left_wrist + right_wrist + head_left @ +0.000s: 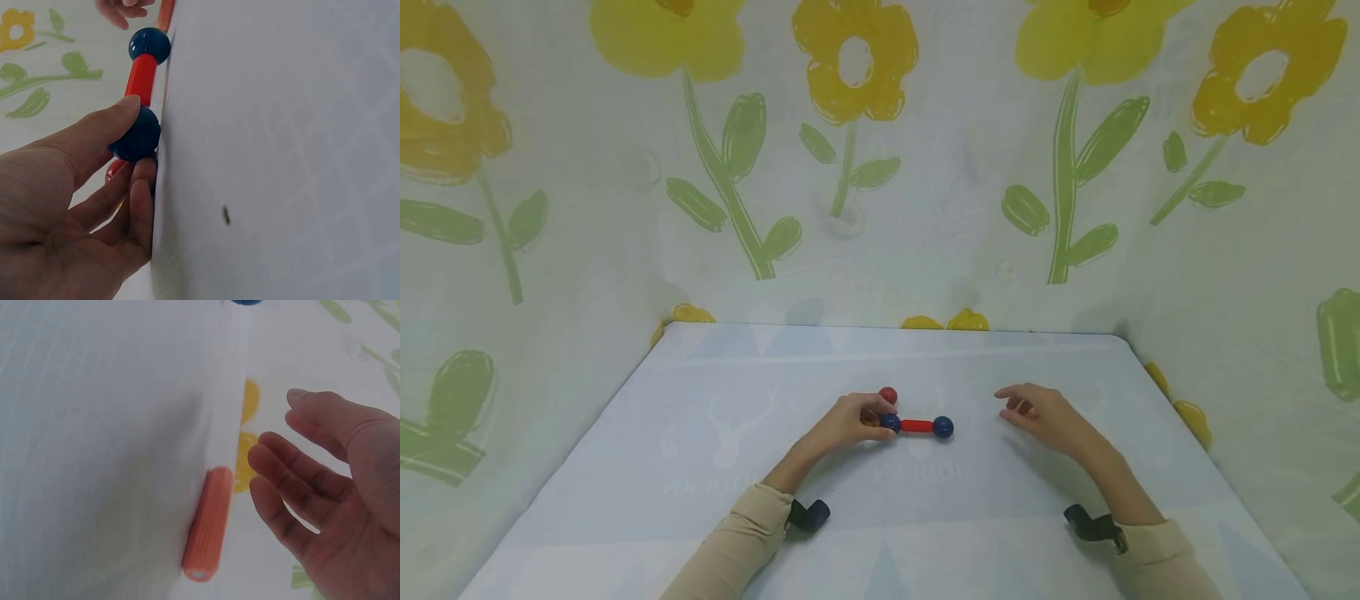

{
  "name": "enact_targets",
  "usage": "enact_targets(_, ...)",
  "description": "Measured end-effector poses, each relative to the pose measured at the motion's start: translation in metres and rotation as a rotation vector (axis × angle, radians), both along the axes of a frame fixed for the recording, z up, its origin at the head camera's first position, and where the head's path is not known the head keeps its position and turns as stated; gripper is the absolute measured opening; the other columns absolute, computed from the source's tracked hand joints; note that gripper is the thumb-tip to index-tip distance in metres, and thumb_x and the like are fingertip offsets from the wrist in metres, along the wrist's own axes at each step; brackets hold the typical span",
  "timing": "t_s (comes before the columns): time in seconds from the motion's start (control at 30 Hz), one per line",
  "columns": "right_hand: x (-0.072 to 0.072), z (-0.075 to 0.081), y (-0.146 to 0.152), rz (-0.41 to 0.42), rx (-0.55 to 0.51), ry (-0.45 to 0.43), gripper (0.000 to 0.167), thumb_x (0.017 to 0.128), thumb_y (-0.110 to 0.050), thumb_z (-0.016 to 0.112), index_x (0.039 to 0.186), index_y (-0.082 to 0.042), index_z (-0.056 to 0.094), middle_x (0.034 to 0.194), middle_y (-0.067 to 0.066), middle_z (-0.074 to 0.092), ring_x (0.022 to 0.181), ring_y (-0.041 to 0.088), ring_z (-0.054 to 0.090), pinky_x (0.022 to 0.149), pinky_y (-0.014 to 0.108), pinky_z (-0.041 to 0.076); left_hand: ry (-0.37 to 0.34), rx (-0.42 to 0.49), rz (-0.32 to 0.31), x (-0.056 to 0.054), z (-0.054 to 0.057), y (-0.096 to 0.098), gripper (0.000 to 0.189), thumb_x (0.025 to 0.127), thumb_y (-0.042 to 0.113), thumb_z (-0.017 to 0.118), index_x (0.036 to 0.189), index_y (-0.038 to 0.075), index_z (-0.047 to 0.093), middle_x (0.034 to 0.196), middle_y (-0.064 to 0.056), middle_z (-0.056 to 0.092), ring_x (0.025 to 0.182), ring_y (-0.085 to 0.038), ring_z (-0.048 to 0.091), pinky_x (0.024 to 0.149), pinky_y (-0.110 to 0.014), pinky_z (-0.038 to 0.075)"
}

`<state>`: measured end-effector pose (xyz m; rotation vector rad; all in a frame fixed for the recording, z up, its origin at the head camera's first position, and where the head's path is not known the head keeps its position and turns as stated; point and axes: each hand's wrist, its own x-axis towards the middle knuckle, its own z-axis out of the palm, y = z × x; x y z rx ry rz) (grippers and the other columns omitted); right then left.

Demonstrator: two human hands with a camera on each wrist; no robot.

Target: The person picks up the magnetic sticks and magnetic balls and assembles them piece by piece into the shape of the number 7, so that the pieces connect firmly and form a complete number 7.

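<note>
My left hand [852, 419] pinches a dark blue ball [891, 423] between thumb and fingers. From that ball a red rod [917, 426] runs right to a second blue ball [943, 427]; the three are joined in a line. Just beyond the left fingers a red ball [888, 394] shows, partly covered by them; whether it is joined to the rest I cannot tell. Off to the right, my right hand [1042, 413] hovers with loosely bent fingers and holds nothing. In the right wrist view an orange rod [209, 525] lies on the table beside that hand.
The white table [587, 500] carries a faint printed pattern. A sheet with yellow flowers [850, 267] hangs round its back and sides. Black wrist mounts [809, 515] sit at both cuffs.
</note>
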<state>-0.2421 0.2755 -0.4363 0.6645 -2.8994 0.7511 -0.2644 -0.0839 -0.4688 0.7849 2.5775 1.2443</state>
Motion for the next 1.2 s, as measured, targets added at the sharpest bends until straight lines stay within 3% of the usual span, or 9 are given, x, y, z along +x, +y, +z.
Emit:
enact_targets(0.27,0.003,0.0,0.013,0.024,-0.038,0.076,0.027,0.091,-0.013,0.069,0.116,-0.004,0.067,0.094,0.0,0.07,0.082,0.01,0.063,0.068,0.021,0.053,0.012,0.005,-0.006,-0.001,0.0,-0.001,0.031,0.081,0.021,0.08,0.11,0.015,0.07,0.108,-0.002,0.072,0.087,-0.012,0.062,0.083,-0.024,0.055)
enact_targets(0.6,0.003,-0.002,0.019,0.007,-0.03,0.098,0.025,0.092,-0.018,0.069,0.113,-0.005,0.069,0.092,0.001,0.07,0.079,0.009,0.062,0.067,0.021,0.053,0.006,0.002,-0.009,0.001,0.002,-0.002,0.031,0.082,0.022,0.08,0.111,0.015,0.07,0.107,-0.002,0.071,0.085,-0.013,0.06,0.082,-0.022,0.054)
enact_targets(1.2,0.0,-0.005,0.029,-0.092,0.008,0.028,0.03,0.091,-0.029,0.07,0.112,-0.007,0.07,0.091,0.002,0.067,0.082,0.013,0.061,0.063,0.02,0.05,0.008,0.002,-0.013,0.001,0.002,-0.001,0.033,0.083,0.024,0.079,0.113,0.014,0.07,0.107,-0.001,0.071,0.085,-0.012,0.06,0.08,-0.019,0.052)
